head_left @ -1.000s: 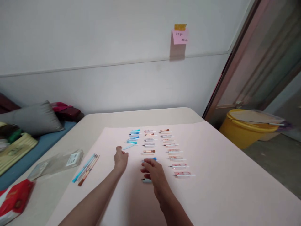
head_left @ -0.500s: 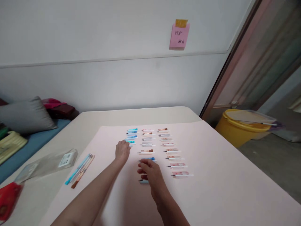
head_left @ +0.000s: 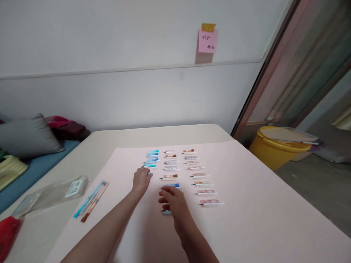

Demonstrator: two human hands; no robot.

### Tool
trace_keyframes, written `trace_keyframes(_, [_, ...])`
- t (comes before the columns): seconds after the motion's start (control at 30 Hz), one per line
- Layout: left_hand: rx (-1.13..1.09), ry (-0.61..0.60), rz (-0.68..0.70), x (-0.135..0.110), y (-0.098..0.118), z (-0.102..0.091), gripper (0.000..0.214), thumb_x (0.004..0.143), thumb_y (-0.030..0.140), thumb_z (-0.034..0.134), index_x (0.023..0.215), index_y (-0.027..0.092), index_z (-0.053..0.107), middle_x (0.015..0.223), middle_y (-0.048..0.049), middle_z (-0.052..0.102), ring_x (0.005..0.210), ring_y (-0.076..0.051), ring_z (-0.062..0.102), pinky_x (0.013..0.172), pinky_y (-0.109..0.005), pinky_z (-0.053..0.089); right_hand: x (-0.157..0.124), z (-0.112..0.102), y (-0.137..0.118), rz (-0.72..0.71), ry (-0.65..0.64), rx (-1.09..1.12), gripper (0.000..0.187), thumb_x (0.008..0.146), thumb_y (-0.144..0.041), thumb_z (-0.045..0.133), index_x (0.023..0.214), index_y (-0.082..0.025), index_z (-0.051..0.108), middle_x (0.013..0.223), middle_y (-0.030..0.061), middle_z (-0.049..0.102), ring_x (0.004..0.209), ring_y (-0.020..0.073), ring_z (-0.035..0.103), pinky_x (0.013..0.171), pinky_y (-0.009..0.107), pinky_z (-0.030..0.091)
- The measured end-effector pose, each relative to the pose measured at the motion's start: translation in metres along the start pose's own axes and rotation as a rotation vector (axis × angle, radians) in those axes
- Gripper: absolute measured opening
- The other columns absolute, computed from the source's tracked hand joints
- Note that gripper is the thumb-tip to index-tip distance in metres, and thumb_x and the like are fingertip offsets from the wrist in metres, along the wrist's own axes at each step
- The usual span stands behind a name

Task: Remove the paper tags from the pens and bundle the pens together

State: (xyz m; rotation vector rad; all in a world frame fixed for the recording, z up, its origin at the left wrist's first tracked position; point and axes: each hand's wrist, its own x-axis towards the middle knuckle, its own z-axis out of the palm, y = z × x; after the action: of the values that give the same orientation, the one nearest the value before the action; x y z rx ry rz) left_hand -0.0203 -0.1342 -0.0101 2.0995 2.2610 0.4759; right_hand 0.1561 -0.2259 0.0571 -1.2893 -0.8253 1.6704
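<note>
- Blue pens (head_left: pixel 151 160) form the far left column, slim and bright, lying crosswise with dark tips to the left.
- Mixed pens (head_left: pixel 170 168) make up the middle column: some pale, some with brown ends, one blue-ended near the right hand.
- Pink-patterned pens (head_left: pixel 210 202) fill much of the right column, with white rods beside the printed parts; the nearest pieces look largest.
- The left hand (head_left: pixel 142 180) sits at the near end of the left column, fingers bent down; a light-blue bit shows by the fingertips, but I cannot tell whether they pinch it.
- The right hand (head_left: pixel 175 201) is over the near part of the middle column, fingers loosely curled with gaps between; whether they hold anything I cannot tell. A dark-tipped pen (head_left: pixel 166 212) lies partly hidden beneath it.
- Blue and brown-ended pens (head_left: pixel 94 199) lie bunched at the left on the pink sheet (head_left: pixel 246 204), beside a clear plastic bag (head_left: pixel 55 195).
</note>
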Motion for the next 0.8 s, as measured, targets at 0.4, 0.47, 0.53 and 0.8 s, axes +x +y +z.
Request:
trace_keyframes(0.4, [0.074,-0.029,-0.055,0.031,0.031,0.010,0.024,0.083,0.019,0.043,0.082,0.016,0.067,0.090,-0.0118,0.061,0.091,-0.026,0.052,0.076,-0.035,0.037,-0.002,-0.002,-0.005,-0.010,0.003,-0.002,0.024,0.067,-0.028,0.059,0.087,-0.015,0.062,0.079,0.0036,0.064,0.065,0.0130,0.061,0.053,0.022,0.041])
trace_keyframes(0.47, [0.074,-0.035,-0.060,0.032,0.034,0.011,0.026,0.083,0.015,0.041,0.081,0.015,0.066,0.088,-0.0124,0.061,0.090,-0.026,0.053,0.074,-0.035,0.037,-0.003,-0.002,-0.006,-0.020,0.000,-0.007,0.024,0.067,-0.027,0.058,0.087,-0.015,0.062,0.079,0.0037,0.064,0.066,0.0135,0.061,0.053,0.022,0.041])
trace_keyframes(0.53, [0.061,-0.032,-0.056,0.031,0.036,0.007,0.025,0.082,0.013,0.040,0.079,0.015,0.065,0.087,-0.0123,0.061,0.089,-0.025,0.053,0.073,-0.035,0.037,-0.003,-0.003,-0.006,-0.027,0.001,-0.017,0.024,0.067,-0.027,0.057,0.087,-0.014,0.062,0.079,0.0040,0.064,0.067,0.0140,0.061,0.053,0.022,0.041])
trace_keyframes(0.8, [-0.286,-0.019,0.008,-0.043,0.040,-0.035,0.022,0.083,0.024,0.041,0.065,0.019,0.052,0.072,-0.0031,0.058,0.072,-0.017,0.051,0.066,-0.028,0.037,0.013,-0.009,0.008,-0.290,0.069,-0.282,0.018,0.071,-0.024,0.052,0.082,-0.015,0.063,0.072,0.0031,0.063,0.068,0.0152,0.058,0.061,0.025,0.043])
